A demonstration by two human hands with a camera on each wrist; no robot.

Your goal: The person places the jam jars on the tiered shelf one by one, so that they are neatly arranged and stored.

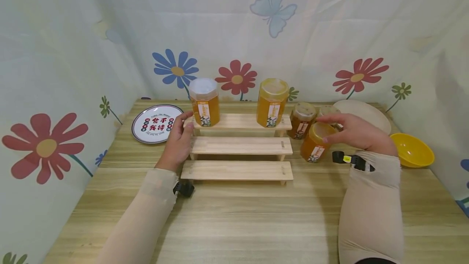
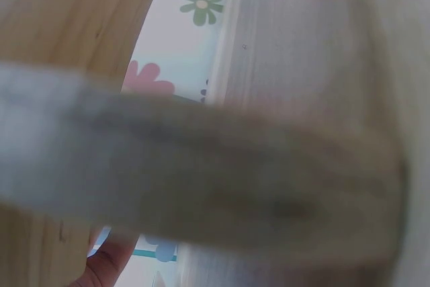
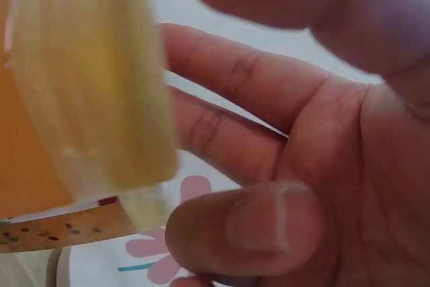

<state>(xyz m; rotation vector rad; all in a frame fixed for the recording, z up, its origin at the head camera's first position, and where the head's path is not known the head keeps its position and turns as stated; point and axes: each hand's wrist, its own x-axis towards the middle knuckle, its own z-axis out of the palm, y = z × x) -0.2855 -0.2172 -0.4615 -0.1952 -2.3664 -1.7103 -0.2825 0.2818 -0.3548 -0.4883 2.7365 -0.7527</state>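
Observation:
In the head view, a three-step wooden rack [image 1: 238,146] stands mid-table. Two octagonal jars of amber contents are on its top step: a white-lidded jar [image 1: 204,103] at the left and a yellow-lidded jar [image 1: 272,103] at the right. My left hand [image 1: 177,141] holds the left end of the top step; a fingertip [image 2: 111,260] shows beside blurred wood in the left wrist view. My right hand [image 1: 357,131] holds another amber jar [image 1: 314,144] by its yellow lid [image 3: 94,85], to the right of the rack. The jar's base looks close to the table; contact cannot be told.
A darker jar [image 1: 300,121] stands behind the held one, with another jar lid [image 1: 328,111] partly hidden by my hand. A lettered plate [image 1: 137,127] lies left of the rack. At the right are a pale plate [image 1: 370,113] and a yellow bowl [image 1: 414,150].

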